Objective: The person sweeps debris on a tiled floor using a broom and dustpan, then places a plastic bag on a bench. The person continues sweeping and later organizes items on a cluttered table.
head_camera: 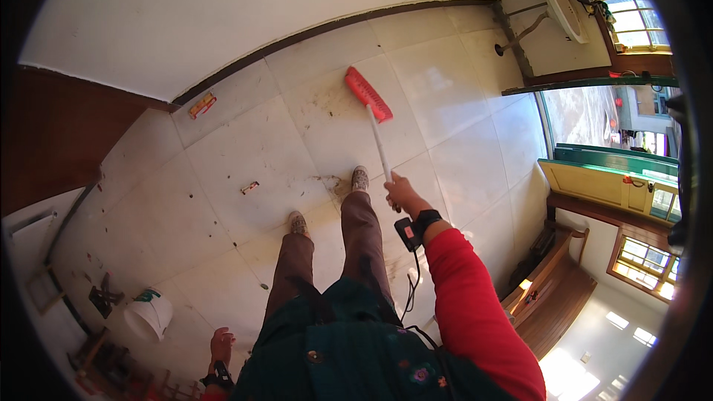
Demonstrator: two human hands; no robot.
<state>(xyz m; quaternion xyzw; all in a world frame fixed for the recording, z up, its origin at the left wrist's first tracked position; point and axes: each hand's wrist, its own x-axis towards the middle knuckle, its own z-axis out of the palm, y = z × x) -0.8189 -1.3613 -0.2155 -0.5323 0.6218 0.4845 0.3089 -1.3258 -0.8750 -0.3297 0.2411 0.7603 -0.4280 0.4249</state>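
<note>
My right hand [405, 195] is closed around the pale handle of a broom with a red plastic head [367, 93]. The broom reaches forward from the hand, and its head rests on the tiled floor [468, 133] ahead of my feet. Thin dirt smudges and crumbs lie left of the broom head and around my right shoe [360, 178]. Hanging low at my left side, my left hand [223, 341] is loosely curled with nothing visible in it. Nearest to it is a white bucket [149, 314] with a green-and-white label.
Small wrappers [250, 187] and a red-and-yellow packet [202, 106] lie on the floor. A washbasin [563, 10] hangs on the far right wall. Beside it a yellow-and-green door [607, 184] stands ajar. A wooden bench [548, 289] is at right, a brown cabinet [61, 139] at left.
</note>
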